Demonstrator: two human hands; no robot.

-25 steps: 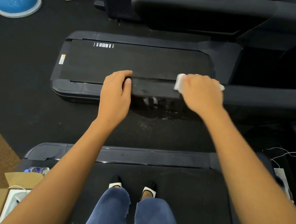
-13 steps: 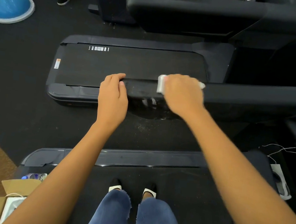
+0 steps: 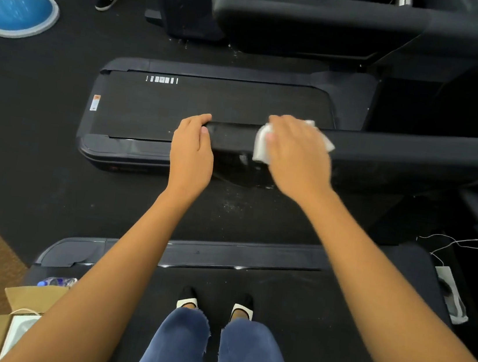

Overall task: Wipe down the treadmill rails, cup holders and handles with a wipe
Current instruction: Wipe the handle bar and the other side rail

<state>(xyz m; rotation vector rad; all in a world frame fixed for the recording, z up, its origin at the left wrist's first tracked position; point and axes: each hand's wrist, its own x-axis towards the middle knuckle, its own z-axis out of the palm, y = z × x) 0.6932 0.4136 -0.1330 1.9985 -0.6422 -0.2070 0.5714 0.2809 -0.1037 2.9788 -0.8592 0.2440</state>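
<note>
2 hands on the black rail [image 3: 402, 150], a short gap between them. Left hand [image 3: 191, 150] curls over the rail's very end, thumb on the near face. Right hand [image 3: 299, 155], blurred, clutches the white wipe [image 3: 262, 146], pressing it onto the rail's top.

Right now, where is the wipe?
In the head view, the wipe lies right of centre on the treadmill rail, under the right hand, with the left hand gripping the rail's end to its left.
</note>
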